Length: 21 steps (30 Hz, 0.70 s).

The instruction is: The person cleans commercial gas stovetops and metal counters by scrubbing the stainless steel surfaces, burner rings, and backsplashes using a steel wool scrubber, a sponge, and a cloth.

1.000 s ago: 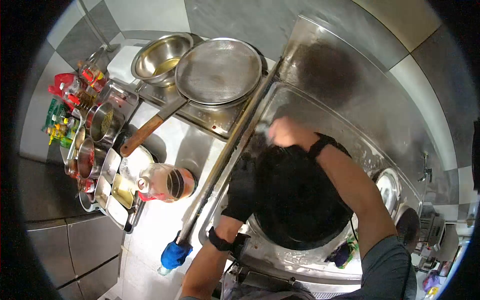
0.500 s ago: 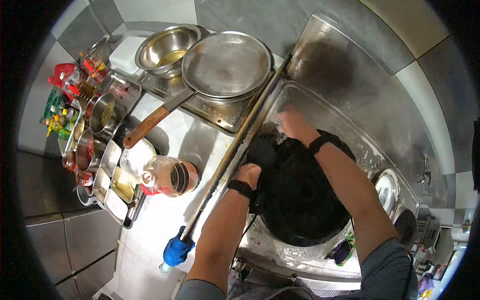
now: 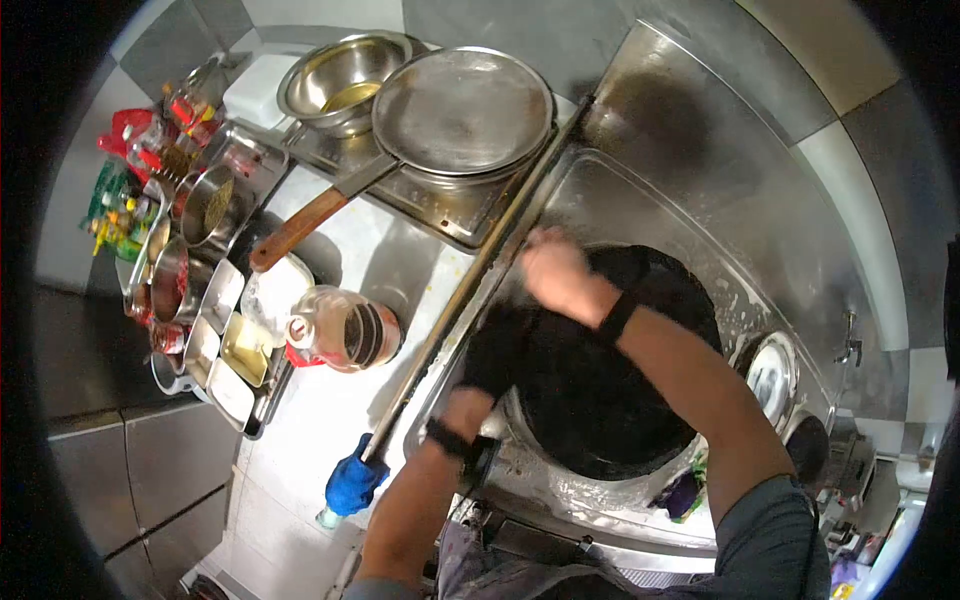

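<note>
A large black wok [image 3: 620, 370] sits in the stainless steel cooking station in front of me. My left hand [image 3: 470, 405] is at the wok's left side, beside a dark shape [image 3: 493, 350] that hides its fingers. That shape moves along with the hand, and its kind is not clear. Above the wok's far left edge, my right hand [image 3: 560, 272] is smeared by motion, so its fingers and anything in them cannot be made out. The steel round the wok looks wet.
Left of the station, a wood-handled strainer [image 3: 462, 110] rests by a steel bowl [image 3: 345, 85] of yellowish liquid. A plastic jug [image 3: 345, 330], seasoning containers [image 3: 225, 345] and bottles [image 3: 190, 115] stand on the counter. A blue cloth [image 3: 353, 485] wraps a pole's end. A faucet [image 3: 850, 338] is at right.
My left hand has moved left and toward me together with the dark shape. My right hand has shifted left and slightly toward me. The wok stays in about the same place.
</note>
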Tool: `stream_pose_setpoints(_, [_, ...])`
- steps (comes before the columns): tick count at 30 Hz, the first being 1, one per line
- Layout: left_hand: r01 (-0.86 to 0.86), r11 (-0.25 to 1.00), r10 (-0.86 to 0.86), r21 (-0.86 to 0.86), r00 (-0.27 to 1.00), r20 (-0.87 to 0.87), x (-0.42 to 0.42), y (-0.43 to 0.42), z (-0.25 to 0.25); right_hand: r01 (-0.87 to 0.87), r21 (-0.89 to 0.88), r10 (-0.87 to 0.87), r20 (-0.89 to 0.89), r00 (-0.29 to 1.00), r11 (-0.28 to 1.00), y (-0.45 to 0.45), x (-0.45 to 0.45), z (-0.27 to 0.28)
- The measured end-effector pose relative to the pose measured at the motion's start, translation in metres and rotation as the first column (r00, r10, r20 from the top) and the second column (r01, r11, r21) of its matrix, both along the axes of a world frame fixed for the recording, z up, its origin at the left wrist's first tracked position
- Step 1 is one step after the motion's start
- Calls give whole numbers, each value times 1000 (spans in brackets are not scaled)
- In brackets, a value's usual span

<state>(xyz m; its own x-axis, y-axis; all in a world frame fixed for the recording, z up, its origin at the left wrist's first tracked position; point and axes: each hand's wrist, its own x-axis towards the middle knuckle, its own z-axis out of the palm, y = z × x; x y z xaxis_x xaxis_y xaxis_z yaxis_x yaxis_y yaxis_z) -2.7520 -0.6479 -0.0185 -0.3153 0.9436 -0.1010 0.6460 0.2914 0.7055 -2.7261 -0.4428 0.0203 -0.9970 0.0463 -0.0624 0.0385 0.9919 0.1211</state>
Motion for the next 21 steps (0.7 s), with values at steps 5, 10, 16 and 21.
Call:
stream_pose_setpoints(5, [260, 902, -344, -344, 915, -210, -19, -13, -52, 293, -226, -242, 229, 943, 929, 68, -9, 13])
stream_pose_setpoints(10, [-160, 965, 33, 209, 860, 509, -2, -21, -30, 76, -249, 11, 332, 943, 965, -31, -13, 35])
stream_pose_setpoints(16, [-54, 996, 39, 77, 984, 175, 124, -141, -11, -334, -298, 410, 248, 878, 894, -145, 53, 27])
stream_pose_setpoints(21, [-162, 970, 160, 183, 987, 30, 150, -117, -29, -226, -265, 312, 349, 883, 937, -148, 55, 36])
